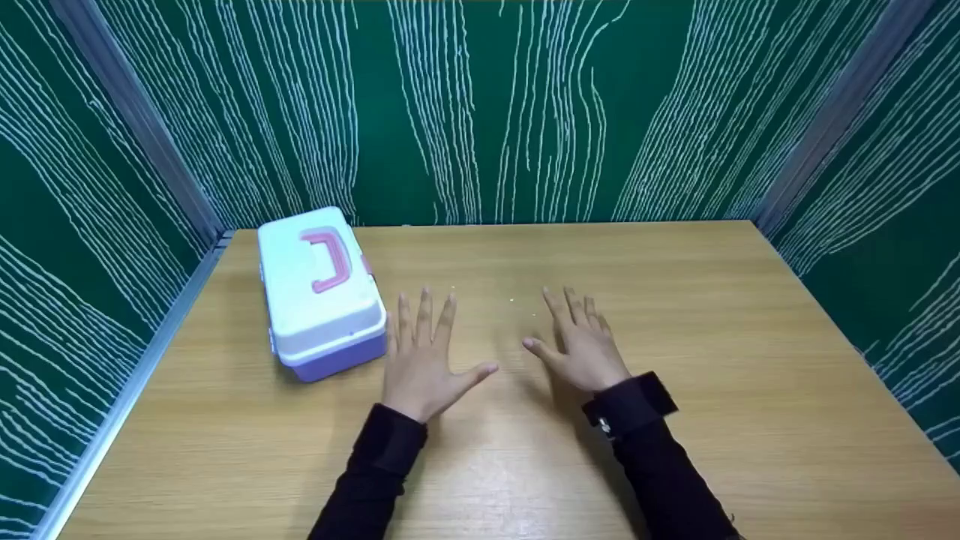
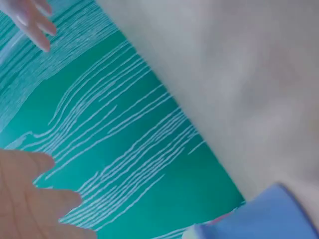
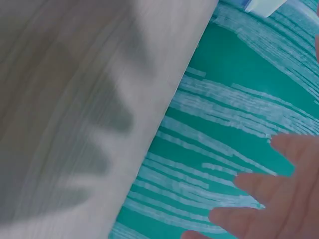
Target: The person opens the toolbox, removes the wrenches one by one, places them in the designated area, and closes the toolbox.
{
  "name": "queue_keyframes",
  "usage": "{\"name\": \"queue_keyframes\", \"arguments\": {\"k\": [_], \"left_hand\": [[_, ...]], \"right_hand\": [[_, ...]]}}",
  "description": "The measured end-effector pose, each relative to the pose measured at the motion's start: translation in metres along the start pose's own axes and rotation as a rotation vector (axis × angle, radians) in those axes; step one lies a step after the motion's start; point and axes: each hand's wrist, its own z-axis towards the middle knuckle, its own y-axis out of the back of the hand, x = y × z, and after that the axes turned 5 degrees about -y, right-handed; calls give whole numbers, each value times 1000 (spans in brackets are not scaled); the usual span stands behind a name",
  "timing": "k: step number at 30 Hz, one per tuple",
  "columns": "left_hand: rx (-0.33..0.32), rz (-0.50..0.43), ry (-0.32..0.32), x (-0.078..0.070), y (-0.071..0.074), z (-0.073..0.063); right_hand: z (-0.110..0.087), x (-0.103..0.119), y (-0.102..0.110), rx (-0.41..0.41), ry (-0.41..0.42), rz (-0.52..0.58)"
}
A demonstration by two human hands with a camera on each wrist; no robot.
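Both hands are held over the wooden table, palms down and fingers spread, with nothing in them. The left hand (image 1: pixel 421 367) is just right of a box (image 1: pixel 319 300) with a white lid, a purple base and a pink handle (image 1: pixel 330 260). Whether its little finger touches the box cannot be told. Farther right, the right hand (image 1: pixel 589 352) casts a shadow on the table. In the left wrist view, part of the box's blue-looking side (image 2: pixel 264 216) shows at the lower right. The right wrist view shows the right hand's fingers (image 3: pixel 264 189) held straight.
The table (image 1: pixel 712 315) has a light wood grain. A few tiny pale specks lie between and beyond the hands. Green walls (image 1: pixel 487 112) with wavy white lines enclose its back and sides, with metal posts (image 1: pixel 832 112) at the back corners.
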Motion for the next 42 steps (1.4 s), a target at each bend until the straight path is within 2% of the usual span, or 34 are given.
{"name": "queue_keyframes", "arguments": {"k": [3, 6, 9, 13, 20, 24, 28, 33, 37, 42], "left_hand": [[-43, -16, 17, 10, 12, -2], [-87, -9, 60, 24, 24, -4], [-124, 8, 120, 41, 33, -7], [-152, -26, 230, 67, 45, -12], [-139, -211, 434, 113, 61, -25], [-139, -316, 505, 133, 63, -33], [-106, -395, 523, 148, 61, -39], [-103, -554, 480, 158, 57, -42], [-109, -652, 475, 162, 55, -42], [-99, -711, 520, 163, 55, -41]], "right_hand": [[7, 13, -2, -2, 24, 72], [14, 27, -7, 12, 46, 140], [21, 42, -14, 45, 69, 202], [32, 69, -24, 116, 87, 312], [54, 112, -39, 221, 68, 548], [63, 131, -49, 293, 16, 626], [65, 150, -59, 367, -28, 669], [65, 173, -66, 438, -49, 697], [66, 186, -70, 457, -39, 749], [67, 196, -78, 448, -56, 808]]}}
